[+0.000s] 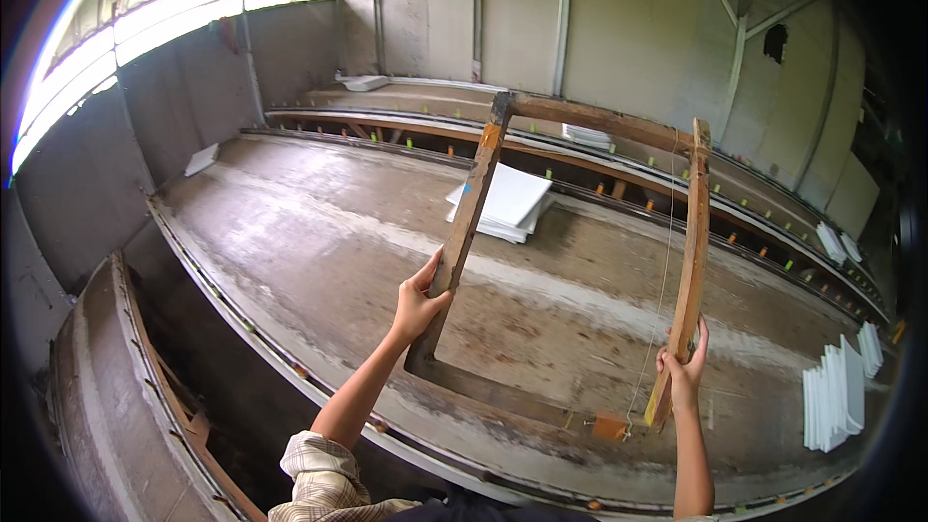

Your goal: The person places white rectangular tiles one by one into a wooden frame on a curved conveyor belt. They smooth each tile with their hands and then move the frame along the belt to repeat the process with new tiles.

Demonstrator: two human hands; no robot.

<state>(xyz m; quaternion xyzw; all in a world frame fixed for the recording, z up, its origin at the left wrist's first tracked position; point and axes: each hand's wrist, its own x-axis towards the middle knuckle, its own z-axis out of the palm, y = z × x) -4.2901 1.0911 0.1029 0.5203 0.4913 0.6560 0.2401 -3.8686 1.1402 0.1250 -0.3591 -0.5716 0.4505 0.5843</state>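
I hold up a large, worn wooden frame [471, 198] over a long table. My left hand [421, 304] is closed round the lower part of its left bar. My right hand [686, 374] grips the right bar [694, 232] near its lower end, which is tinted yellow. A thin cord [664, 280] runs down just inside that bar to a small orange piece [610, 427] at the bottom corner. Through the frame's opening the stained table top shows. Behind the left bar, and partly hidden by it, lies a stack of white sheets [512, 198].
The long table [319, 222] has a rail with clips along its edges. Another table [97, 396] stands at the left, and more run behind. White stacks [833, 396] sit at the right end. A lone white piece [201, 159] lies at the far left.
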